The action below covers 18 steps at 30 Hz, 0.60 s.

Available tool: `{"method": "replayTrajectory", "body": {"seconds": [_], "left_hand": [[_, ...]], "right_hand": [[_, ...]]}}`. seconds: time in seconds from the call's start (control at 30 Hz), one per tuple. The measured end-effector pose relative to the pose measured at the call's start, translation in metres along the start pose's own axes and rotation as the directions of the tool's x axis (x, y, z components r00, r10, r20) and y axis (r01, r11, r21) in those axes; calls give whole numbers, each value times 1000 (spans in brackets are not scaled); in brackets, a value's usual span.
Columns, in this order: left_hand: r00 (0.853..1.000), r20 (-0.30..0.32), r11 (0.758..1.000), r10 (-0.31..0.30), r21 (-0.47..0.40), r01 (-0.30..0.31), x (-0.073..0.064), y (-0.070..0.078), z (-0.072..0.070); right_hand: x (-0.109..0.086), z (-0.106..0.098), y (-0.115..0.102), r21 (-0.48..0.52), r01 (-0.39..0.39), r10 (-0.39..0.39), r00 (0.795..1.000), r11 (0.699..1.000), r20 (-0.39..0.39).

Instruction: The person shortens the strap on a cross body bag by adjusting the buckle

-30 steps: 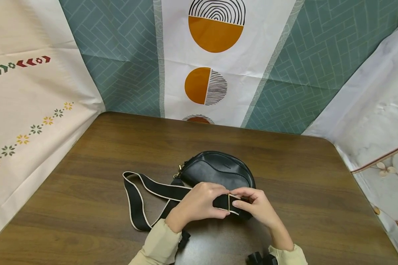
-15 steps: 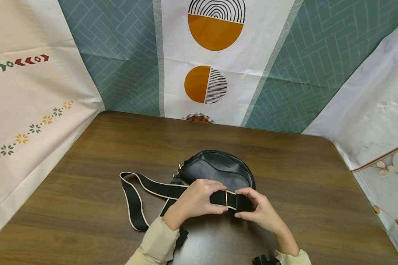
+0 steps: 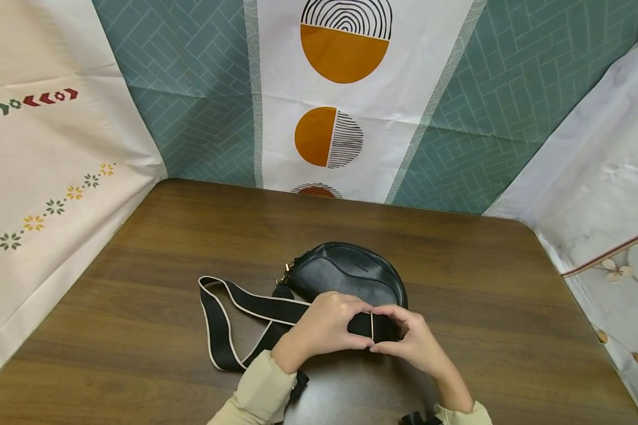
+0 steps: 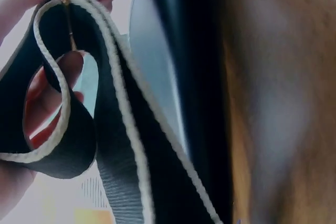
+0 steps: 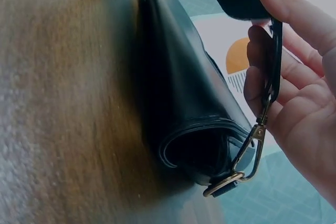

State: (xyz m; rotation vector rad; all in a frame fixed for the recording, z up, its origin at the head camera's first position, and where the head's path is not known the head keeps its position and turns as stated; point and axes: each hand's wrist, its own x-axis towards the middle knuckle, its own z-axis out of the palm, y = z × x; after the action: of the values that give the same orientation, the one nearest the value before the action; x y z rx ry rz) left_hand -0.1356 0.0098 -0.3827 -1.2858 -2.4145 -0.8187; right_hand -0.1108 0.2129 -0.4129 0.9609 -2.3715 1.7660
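Observation:
A black half-moon handbag [image 3: 351, 274] lies on the table, its black strap [image 3: 276, 308] edged in white cord. My left hand [image 3: 324, 324] pinches the strap beside a thin gold slider buckle [image 3: 372, 326]. From the other side my right hand [image 3: 412, 336] grips the strap at the buckle, thumb and fingers at its two edges. In the left wrist view the strap [image 4: 123, 129] folds into a loop under the buckle. A gold swivel clasp [image 5: 257, 135] joins the strap's end to a ring on the bag in the right wrist view.
The brown wooden table [image 3: 138, 330] carries the bag. A slack loop of strap [image 3: 218, 330] lies left of the hands. Patterned cloths, such as a green and white one [image 3: 191, 106], hang behind and at both sides. Black wrist gear [image 3: 420, 419] shows at the right sleeve.
My right hand has drawn in from the strap's end to the buckle, meeting the left fingertips. Both hands and the buckle have shifted slightly right since half a second ago. The bag stays about put.

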Motion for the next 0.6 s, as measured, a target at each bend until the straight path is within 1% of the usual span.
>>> {"method": "replayTrajectory", "body": {"seconds": [0.17, 0.3, 0.43, 0.5, 0.6], "left_hand": [[999, -42, 998, -18, 52, 21, 1, 3, 3], [998, -56, 998, -16, 61, 20, 2, 5, 3], [999, -51, 998, -16, 54, 19, 2, 5, 4], [999, -44, 998, -24, 50, 26, 2, 5, 4], [998, -28, 998, -56, 35, 57, 2, 4, 5]], "right_hand": [[1, 2, -3, -37, 2, -3, 1000, 999, -11], [2, 3, -4, -49, 12, -12, 1000, 999, -10], [3, 5, -2, -46, 64, -64, 998, 997, -10], [4, 6, -2, -82, 90, -91, 996, 993, -5], [5, 9, -3, -177, 102, -105, 994, 979, -10]]}}
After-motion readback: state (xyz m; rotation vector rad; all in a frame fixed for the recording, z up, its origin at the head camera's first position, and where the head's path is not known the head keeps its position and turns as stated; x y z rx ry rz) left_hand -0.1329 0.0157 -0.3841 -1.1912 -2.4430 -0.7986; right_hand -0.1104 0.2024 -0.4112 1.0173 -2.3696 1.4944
